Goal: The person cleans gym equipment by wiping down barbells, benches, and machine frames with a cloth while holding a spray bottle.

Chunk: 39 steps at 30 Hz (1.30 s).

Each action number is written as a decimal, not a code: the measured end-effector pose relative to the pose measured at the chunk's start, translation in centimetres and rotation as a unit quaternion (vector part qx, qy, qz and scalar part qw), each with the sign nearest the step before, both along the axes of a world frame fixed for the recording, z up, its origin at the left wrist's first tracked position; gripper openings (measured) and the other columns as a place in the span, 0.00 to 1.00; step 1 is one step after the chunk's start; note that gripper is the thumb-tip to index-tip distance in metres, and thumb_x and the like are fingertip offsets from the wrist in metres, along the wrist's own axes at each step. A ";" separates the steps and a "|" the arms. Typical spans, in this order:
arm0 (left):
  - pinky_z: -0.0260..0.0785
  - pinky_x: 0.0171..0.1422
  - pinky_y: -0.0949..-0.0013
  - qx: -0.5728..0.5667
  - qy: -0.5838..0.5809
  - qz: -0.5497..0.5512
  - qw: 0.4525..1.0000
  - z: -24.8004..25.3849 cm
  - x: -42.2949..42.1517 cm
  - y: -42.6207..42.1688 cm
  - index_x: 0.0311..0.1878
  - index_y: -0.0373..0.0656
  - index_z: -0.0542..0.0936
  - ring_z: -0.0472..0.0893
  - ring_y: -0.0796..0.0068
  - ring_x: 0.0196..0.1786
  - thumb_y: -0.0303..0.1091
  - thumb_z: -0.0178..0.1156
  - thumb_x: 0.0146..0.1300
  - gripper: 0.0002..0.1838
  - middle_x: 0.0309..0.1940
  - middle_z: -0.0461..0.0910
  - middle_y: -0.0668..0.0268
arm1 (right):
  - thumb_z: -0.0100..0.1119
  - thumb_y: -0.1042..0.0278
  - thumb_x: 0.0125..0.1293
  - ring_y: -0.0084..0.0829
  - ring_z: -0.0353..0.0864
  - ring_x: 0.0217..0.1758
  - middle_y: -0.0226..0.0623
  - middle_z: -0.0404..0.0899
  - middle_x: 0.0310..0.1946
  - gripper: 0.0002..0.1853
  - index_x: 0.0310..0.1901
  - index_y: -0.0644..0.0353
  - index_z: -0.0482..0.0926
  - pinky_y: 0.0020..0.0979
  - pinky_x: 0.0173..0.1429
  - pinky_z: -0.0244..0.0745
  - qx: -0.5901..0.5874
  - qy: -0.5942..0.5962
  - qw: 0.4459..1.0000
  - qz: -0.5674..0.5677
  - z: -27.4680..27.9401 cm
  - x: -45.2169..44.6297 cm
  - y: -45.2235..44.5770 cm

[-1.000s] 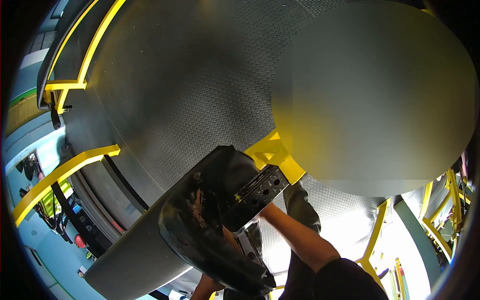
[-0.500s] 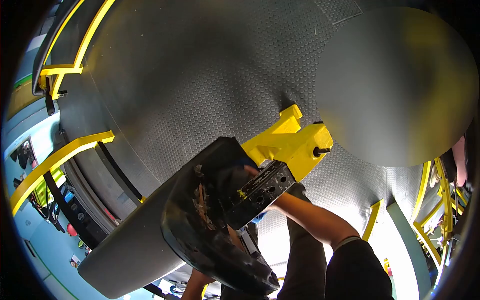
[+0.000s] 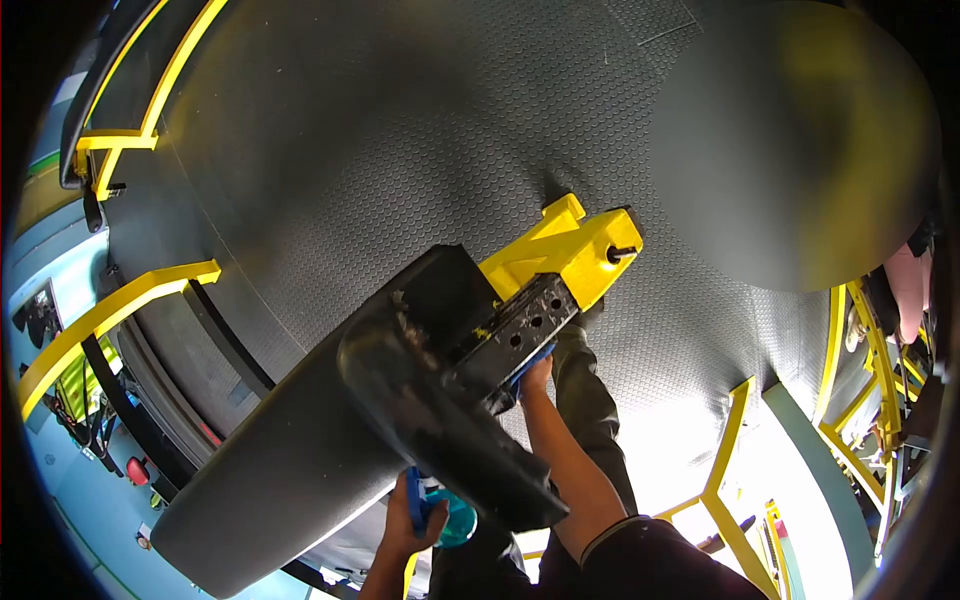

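My left hand (image 3: 408,522) is closed around a spray bottle with a blue trigger head and teal liquid (image 3: 459,520), below the long black bench pad (image 3: 270,480). My right hand (image 3: 537,376) presses a blue cloth (image 3: 528,372) against the underside of a black metal post with holes (image 3: 520,325); its fingers are partly hidden. The post slides into a yellow frame (image 3: 585,262) with a dark pin (image 3: 621,254). Beside the post, a curved black pad (image 3: 420,400) with a scuffed surface partly covers the view.
Dark studded rubber flooring (image 3: 400,190) surrounds the bench. Yellow rails (image 3: 120,300) stand at left, more yellow frames (image 3: 735,440) at right. A large, blurred round grey shape (image 3: 760,160) fills the upper right. Part of another person (image 3: 908,290) shows at the right edge.
My right hand with the cloth has moved down along the post and into clearer view. My left hand has come up, and the spray bottle now shows. The view has shifted slightly.
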State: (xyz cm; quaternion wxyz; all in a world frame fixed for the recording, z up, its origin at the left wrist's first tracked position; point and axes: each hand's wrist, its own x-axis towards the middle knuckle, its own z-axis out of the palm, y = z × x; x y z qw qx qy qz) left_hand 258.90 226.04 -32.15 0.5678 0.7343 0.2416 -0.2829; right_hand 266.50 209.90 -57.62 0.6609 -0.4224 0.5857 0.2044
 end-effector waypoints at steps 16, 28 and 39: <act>0.70 0.53 0.54 0.055 0.058 -0.117 0.990 1.1 -5.3 4.3 0.50 0.35 0.72 0.78 0.44 0.47 0.35 0.64 0.50 0.25 0.40 0.78 0.46 | 0.44 0.58 0.68 0.51 0.78 0.43 0.53 0.80 0.38 0.19 0.45 0.68 0.77 0.42 0.50 0.71 -0.076 -0.048 0.874 0.478 16.6 -13.2 2.5; 0.73 0.50 0.62 0.073 -0.013 -0.028 0.997 6.5 -8.2 7.3 0.51 0.40 0.72 0.81 0.57 0.42 0.34 0.63 0.54 0.22 0.43 0.78 0.53 | 0.31 0.37 0.71 0.52 0.65 0.68 0.56 0.62 0.67 0.37 0.67 0.63 0.62 0.48 0.71 0.59 -0.175 -0.237 0.605 0.740 17.3 6.3 22.1; 0.71 0.42 0.63 0.054 -0.039 0.091 0.994 6.6 -11.4 5.3 0.51 0.42 0.72 0.79 0.63 0.35 0.35 0.63 0.53 0.22 0.33 0.77 0.59 | 0.61 0.65 0.61 0.53 0.75 0.47 0.51 0.77 0.43 0.14 0.44 0.65 0.77 0.46 0.50 0.72 -0.416 -0.458 0.542 0.569 21.1 -5.9 5.1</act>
